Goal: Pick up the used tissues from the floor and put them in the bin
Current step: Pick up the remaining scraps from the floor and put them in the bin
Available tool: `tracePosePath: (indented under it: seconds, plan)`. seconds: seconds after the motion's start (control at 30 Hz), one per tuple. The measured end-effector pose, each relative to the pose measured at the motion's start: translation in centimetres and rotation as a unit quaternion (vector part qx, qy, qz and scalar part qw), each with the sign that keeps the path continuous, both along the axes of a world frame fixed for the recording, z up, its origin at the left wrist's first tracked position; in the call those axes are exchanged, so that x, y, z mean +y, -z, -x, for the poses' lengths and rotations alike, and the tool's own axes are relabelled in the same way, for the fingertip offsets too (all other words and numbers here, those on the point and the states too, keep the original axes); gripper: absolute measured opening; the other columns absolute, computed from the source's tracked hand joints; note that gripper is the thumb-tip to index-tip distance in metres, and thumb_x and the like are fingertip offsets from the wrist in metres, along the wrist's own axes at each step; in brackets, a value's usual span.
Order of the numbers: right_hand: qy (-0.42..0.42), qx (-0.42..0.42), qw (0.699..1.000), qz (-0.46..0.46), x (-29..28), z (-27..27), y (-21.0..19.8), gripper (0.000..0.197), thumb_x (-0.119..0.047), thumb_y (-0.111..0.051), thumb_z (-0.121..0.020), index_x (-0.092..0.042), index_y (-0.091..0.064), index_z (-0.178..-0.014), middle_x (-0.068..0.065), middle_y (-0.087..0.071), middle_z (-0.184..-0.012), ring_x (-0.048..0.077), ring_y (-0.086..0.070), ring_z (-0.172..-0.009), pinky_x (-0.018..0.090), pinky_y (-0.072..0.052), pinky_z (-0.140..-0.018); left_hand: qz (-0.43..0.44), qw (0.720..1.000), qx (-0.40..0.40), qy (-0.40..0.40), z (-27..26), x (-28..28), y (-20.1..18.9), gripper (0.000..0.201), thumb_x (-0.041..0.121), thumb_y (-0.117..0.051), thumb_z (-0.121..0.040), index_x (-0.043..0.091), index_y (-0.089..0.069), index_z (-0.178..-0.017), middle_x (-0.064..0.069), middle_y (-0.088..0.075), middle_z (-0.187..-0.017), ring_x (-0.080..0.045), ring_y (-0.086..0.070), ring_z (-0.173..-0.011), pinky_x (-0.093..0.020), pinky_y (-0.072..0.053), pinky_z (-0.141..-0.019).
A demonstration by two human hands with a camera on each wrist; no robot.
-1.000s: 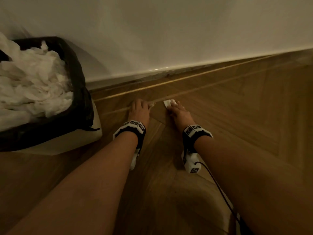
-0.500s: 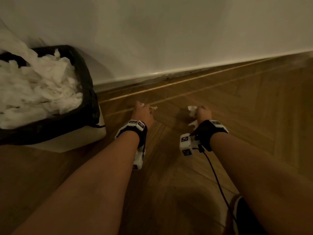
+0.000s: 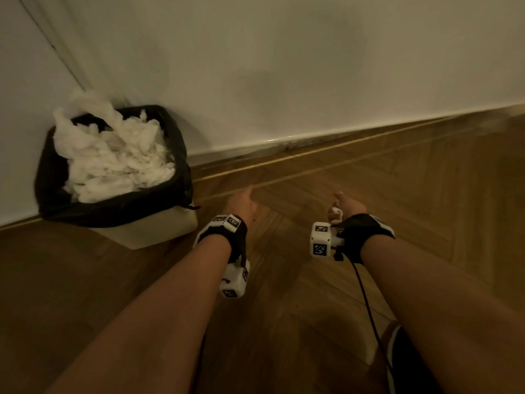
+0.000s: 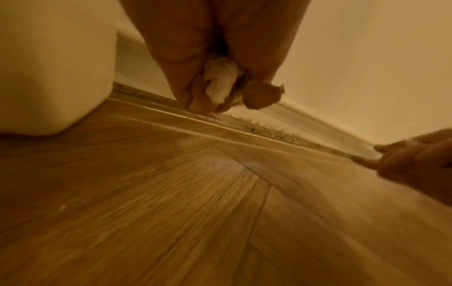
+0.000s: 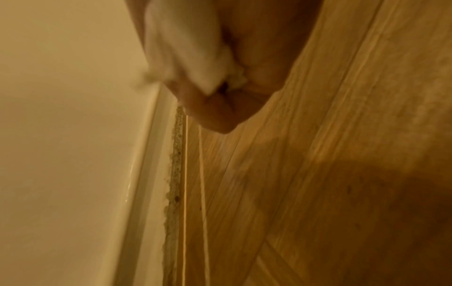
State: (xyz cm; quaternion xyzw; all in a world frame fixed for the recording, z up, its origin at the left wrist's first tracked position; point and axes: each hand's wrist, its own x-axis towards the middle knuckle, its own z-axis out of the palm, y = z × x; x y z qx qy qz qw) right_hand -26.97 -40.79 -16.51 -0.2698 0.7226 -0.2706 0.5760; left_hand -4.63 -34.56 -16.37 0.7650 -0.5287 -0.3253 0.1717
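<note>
Both hands hover above the wooden floor, right of the bin. My left hand (image 3: 241, 204) grips a crumpled white tissue (image 4: 221, 79), which only the left wrist view shows, tucked between its curled fingers. My right hand (image 3: 345, 207) holds another white tissue (image 3: 336, 213), bunched in the palm (image 5: 193, 52). The bin (image 3: 159, 231) is white with a black liner (image 3: 181, 166) and stands in the corner at the left, heaped with white tissues (image 3: 113, 157). The left hand is the nearer one to it.
A white wall (image 3: 284, 66) with a skirting board (image 3: 284, 142) runs behind the hands. The floor (image 3: 426, 194) is herringbone wood. A black cable (image 3: 366, 302) trails from the right wrist camera. Something dark (image 3: 409, 365) sits at the lower right edge.
Both hands have lifted off the floor with their tissues and drawn back from the skirting. The view has pulled back, so the bin now looks farther away at the left.
</note>
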Motion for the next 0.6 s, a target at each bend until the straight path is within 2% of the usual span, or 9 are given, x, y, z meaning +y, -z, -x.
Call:
tracePosePath:
  seconds: [0.07,0.1,0.13,0.17,0.23,0.27,0.37,0.5,0.6]
  plan:
    - [0.007,-0.081,0.997,0.017,0.6,-0.9,-0.5,0.046,-0.028,-0.046,-0.097,-0.002,-0.043,-0.136,0.016,-0.050,-0.137,0.029,-0.053,-0.123,0.032,-0.053,-0.079,0.008,1.000,0.015,-0.006,-0.3,1.5,-1.0,0.047,0.009,-0.040,-0.096,0.016,-0.037,-0.143,-0.017,-0.057,-0.127,-0.030,-0.056,-0.112,-0.034,-0.046,-0.094]
    - [0.016,-0.134,0.991,0.017,0.9,-1.4,-0.9,0.044,-0.026,-0.045,-0.098,-0.002,-0.043,-0.135,0.015,-0.052,-0.134,0.026,-0.057,-0.119,0.027,-0.055,-0.072,0.009,0.999,0.039,-0.017,-0.4,2.3,-1.5,0.047,0.009,-0.041,-0.096,0.016,-0.038,-0.142,-0.015,-0.057,-0.127,-0.030,-0.056,-0.112,-0.034,-0.046,-0.094]
    - [0.037,-0.173,0.984,0.013,1.3,-2.0,-1.6,0.042,-0.027,-0.043,-0.100,-0.002,-0.045,-0.133,0.014,-0.056,-0.127,0.021,-0.063,-0.108,0.023,-0.054,-0.065,0.009,0.998,0.063,-0.028,-0.6,3.2,-2.1,0.046,0.009,-0.043,-0.095,0.015,-0.040,-0.141,-0.014,-0.059,-0.125,-0.029,-0.058,-0.109,-0.032,-0.048,-0.088]
    - [0.047,-0.187,0.981,0.009,1.8,-2.7,-2.3,0.040,-0.032,-0.040,-0.100,-0.003,-0.049,-0.127,0.013,-0.062,-0.111,0.015,-0.069,-0.085,0.020,-0.051,-0.053,0.007,0.996,0.085,-0.039,-0.7,4.1,-2.7,0.045,0.009,-0.045,-0.095,0.014,-0.042,-0.139,-0.014,-0.061,-0.122,-0.030,-0.059,-0.106,-0.030,-0.049,-0.079]
    - [0.030,-0.179,0.983,0.009,3.0,-3.9,-3.9,0.044,-0.045,-0.036,-0.099,-0.006,-0.055,-0.104,0.004,-0.053,-0.071,0.007,-0.046,-0.033,0.017,-0.033,-0.031,0.008,0.987,0.147,-0.061,-1.0,5.5,-4.3,0.041,0.007,-0.046,-0.095,0.013,-0.046,-0.136,-0.014,-0.063,-0.117,-0.028,-0.063,-0.097,-0.023,-0.049,-0.057]
    - [0.018,-0.172,0.985,0.010,3.4,-4.7,-4.8,0.046,-0.049,-0.035,-0.098,-0.007,-0.053,-0.091,0.001,-0.043,-0.061,0.007,-0.033,-0.026,0.014,-0.026,-0.030,0.012,0.983,0.168,-0.071,-1.3,6.0,-5.2,0.039,0.005,-0.045,-0.094,0.012,-0.049,-0.133,-0.013,-0.064,-0.115,-0.024,-0.064,-0.091,-0.018,-0.047,-0.047]
    - [0.014,-0.152,0.988,0.034,4.4,-7.1,-8.2,0.048,-0.047,-0.033,-0.099,-0.013,-0.041,-0.067,-0.001,-0.029,-0.056,0.013,-0.026,-0.038,0.020,-0.024,-0.041,0.035,0.981,0.163,-0.097,-2.4,7.1,-8.4,0.031,0.004,-0.042,-0.095,0.010,-0.060,-0.120,-0.007,-0.067,-0.098,-0.013,-0.059,-0.069,-0.018,-0.048,-0.047]
    - [-0.015,-0.216,0.973,0.084,5.2,-9.9,-13.5,0.033,-0.024,-0.033,-0.095,-0.016,-0.035,-0.063,-0.002,-0.033,-0.051,0.013,-0.021,-0.046,0.023,-0.019,-0.046,0.048,0.973,0.209,-0.081,-4.0,9.0,-13.0,0.028,0.001,-0.039,-0.096,0.007,-0.061,-0.112,-0.003,-0.058,-0.078,-0.012,-0.056,-0.052,-0.019,-0.045,-0.039]
    - [-0.071,-0.291,0.948,0.105,6.8,-11.3,-18.0,0.007,-0.012,-0.035,-0.067,-0.016,-0.036,-0.061,-0.001,-0.032,-0.051,0.014,-0.022,-0.046,0.023,-0.015,-0.048,0.077,0.977,0.175,-0.093,-5.3,10.3,-16.1,0.030,0.002,-0.039,-0.094,0.012,-0.066,-0.104,-0.001,-0.053,-0.066,-0.010,-0.046,-0.049,-0.017,-0.037,-0.037]
